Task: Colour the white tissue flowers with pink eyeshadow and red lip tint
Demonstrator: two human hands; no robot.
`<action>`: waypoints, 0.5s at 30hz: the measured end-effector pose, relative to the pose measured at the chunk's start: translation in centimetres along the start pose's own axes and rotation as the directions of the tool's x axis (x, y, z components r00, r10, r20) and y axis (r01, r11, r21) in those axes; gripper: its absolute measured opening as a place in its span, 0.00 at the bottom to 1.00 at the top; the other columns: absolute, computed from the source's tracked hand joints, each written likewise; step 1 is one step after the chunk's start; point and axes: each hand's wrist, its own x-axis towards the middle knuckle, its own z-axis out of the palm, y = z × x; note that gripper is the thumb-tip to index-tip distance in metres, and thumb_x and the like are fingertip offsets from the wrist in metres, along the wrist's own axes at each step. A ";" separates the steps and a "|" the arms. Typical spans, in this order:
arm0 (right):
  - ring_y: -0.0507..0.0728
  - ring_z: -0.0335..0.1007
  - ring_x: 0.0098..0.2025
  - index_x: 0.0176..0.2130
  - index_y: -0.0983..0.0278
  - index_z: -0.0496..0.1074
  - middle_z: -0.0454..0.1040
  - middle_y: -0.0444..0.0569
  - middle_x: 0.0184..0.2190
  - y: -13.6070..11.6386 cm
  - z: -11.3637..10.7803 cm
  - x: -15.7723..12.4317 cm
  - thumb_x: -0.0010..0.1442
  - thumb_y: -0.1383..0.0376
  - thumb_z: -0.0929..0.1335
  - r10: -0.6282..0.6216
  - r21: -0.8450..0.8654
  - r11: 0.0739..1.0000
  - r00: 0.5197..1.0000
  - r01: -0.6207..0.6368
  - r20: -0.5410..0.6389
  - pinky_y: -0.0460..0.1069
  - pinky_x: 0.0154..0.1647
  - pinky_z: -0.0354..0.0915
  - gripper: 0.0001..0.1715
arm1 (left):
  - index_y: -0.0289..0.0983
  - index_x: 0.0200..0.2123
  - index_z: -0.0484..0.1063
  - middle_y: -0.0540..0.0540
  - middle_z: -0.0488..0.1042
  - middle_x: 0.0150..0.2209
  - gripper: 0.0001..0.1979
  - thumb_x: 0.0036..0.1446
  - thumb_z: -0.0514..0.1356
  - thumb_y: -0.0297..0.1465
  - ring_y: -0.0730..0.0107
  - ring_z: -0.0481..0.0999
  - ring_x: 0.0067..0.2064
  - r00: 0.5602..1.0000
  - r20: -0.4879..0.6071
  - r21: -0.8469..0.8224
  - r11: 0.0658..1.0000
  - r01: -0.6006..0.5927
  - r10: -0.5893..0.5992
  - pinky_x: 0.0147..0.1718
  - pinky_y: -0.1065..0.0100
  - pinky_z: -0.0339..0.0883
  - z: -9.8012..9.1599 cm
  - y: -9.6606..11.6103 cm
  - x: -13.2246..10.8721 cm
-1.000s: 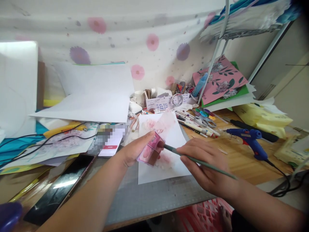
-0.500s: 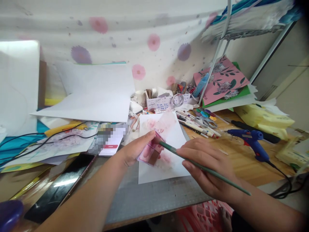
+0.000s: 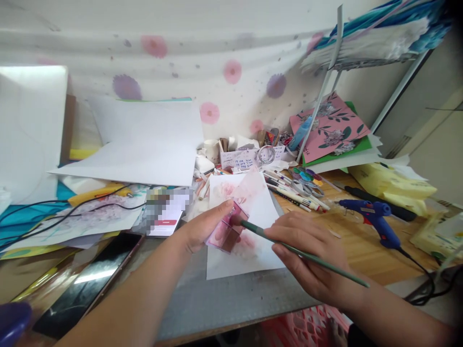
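Change since earlier frames: brush tip stays at the pink block; the handle's far end has dipped slightly, and the whole view has shifted a little.
Left hand (image 3: 202, 230): grasping one small pink block (image 3: 227, 230), thumb on its top edge, fingers underneath; block is translucent, box-shaped, tilted.
Right hand (image 3: 314, 258): pinching one paintbrush (image 3: 304, 253), thin straight green handle lying across the fingers, tip touching the block's right face.
Block location: held just above the white sheet (image 3: 262, 250), centre of the desk, near edge.
White sheet: one, flat paper, smudged with pink stain, lying on the grey cutting mat (image 3: 231, 299).
Cutting mat: one, matt, faint ruled grid.
Glue gun (image 3: 376, 217): one, blue plastic, right of the hands, on the wooden desktop (image 3: 361, 250).
Phone (image 3: 87, 284): one, glossy black slab, near left.
Pens (image 3: 294, 193): a loose row, far right of the sheet; count cannot be told.
Black cables (image 3: 72, 205): two thin ones across the left papers.
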 end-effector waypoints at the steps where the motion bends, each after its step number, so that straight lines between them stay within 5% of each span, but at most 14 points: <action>1: 0.55 0.72 0.31 0.41 0.63 0.71 0.76 0.48 0.30 0.1 0.0 -0.1 0.64 0.71 0.64 0.005 0.000 1.000 1.000 -0.005 0.009 0.51 0.33 0.67 0.08 | 0.32 0.38 0.78 0.39 0.81 0.34 0.27 0.56 0.58 0.53 0.61 0.79 0.34 1.000 0.000 -0.005 1.000 -0.004 0.004 0.36 0.63 0.71 0.0 0.0 0.0; 15: 0.56 0.72 0.31 0.41 0.62 0.70 0.76 0.48 0.29 0.1 -0.2 -0.8 0.63 0.71 0.63 -0.055 -0.052 0.997 0.998 0.053 -0.033 0.51 0.32 0.68 0.09 | 0.31 0.40 0.78 0.37 0.81 0.36 0.25 0.58 0.58 0.50 0.58 0.80 0.36 1.000 0.014 -0.065 0.998 0.025 -0.024 0.40 0.60 0.72 0.1 0.2 -0.2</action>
